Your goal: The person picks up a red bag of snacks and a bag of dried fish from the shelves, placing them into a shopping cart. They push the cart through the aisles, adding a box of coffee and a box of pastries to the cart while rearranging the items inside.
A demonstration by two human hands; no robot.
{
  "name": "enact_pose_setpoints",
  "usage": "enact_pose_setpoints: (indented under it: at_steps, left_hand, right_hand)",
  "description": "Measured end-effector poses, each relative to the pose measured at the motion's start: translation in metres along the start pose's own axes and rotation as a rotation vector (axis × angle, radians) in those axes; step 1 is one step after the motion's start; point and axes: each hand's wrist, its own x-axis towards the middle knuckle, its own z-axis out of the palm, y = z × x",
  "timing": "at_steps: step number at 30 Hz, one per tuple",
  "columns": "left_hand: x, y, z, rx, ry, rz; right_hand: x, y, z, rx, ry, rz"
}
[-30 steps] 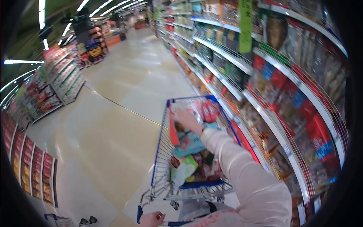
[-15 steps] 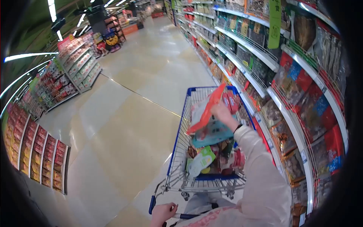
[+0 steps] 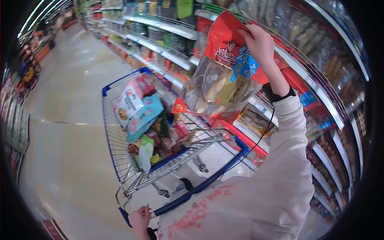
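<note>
My right hand (image 3: pixel 260 46) is raised beside the shelves, its fingers closed on the top edge of a red food bag (image 3: pixel 228 70). The bag hangs tilted, with blue and gold labels; pale dried pieces show through its clear window. Lower left, my left hand (image 3: pixel 140 219) is curled round the blue handle (image 3: pixel 180 202) of a shopping cart (image 3: pixel 110 128). In the cart lie a white package (image 3: pixel 130 100), a light-blue bag (image 3: pixel 146 114), a green-and-white package (image 3: pixel 146 150) and several other packaged goods, partly overlapping.
Shelves (image 3: pixel 160 20) full of bagged dry goods run along the right, close to my right arm. A tiled aisle floor (image 3: pixel 66 160) stretches ahead and left. More display racks (image 3: pixel 14 124) stand at the far left. A thin black cable (image 3: pixel 268 132) hangs from my right wrist.
My right hand has moved from above the cart up to the shelf side, holding a red bag in both frames. The view has turned right. My left hand stays on the handle.
</note>
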Motion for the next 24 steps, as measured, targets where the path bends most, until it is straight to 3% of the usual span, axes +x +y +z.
enact_pose_setpoints:
  at_steps: [8,11,15,17,21,23,24]
  left_hand:
    - [-0.001,0.002,0.005,0.059,0.05,0.002]
    - [-0.001,0.005,0.004,0.06,0.064,0.029]
    - [-0.002,0.008,0.007,0.062,0.087,-0.036]
    - [-0.004,0.002,0.015,0.084,0.159,-0.001]
    - [-0.009,-0.005,0.032,0.094,0.336,-0.038]
    - [-0.007,0.003,0.024,0.012,0.195,-0.259]
    - [-0.011,0.021,0.021,-0.005,0.339,-0.256]
  right_hand:
    - [-0.061,0.133,-0.083,-0.343,-0.065,0.123]
    - [-0.065,0.178,-0.088,-0.465,0.027,0.106]
    - [-0.053,0.214,-0.09,-0.778,-0.027,-0.088]
    - [-0.038,0.223,-0.086,-0.812,0.055,-0.419]
    - [-0.02,0.239,-0.062,-0.859,0.017,-0.572]
    - [-0.019,0.254,-0.039,-0.866,0.014,-0.636]
    - [-0.02,0.261,-0.028,-0.819,0.025,-0.663]
